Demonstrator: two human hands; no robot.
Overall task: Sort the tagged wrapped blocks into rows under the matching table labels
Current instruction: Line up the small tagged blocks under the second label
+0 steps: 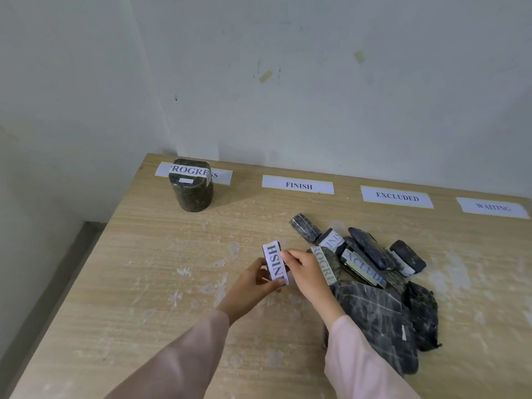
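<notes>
Fingers of the left hand (pixel 253 279) and the right hand (pixel 305 266) are curled together around one FINISH-tagged block (pixel 275 263), held at the frame's centre just above the table (pixel 144 269). In the upper left a dark PROGRESS-tagged block (pixel 192 185) stands upright on the PROGRESS label (pixel 221 175). Rightward along the table's far edge lie the FINISH label (pixel 298 185), EXCLUDED label (pixel 397 196) and WAITING label (pixel 492 207). Right of centre, the unsorted pile (pixel 374 266) lies touching the right wrist.
</notes>
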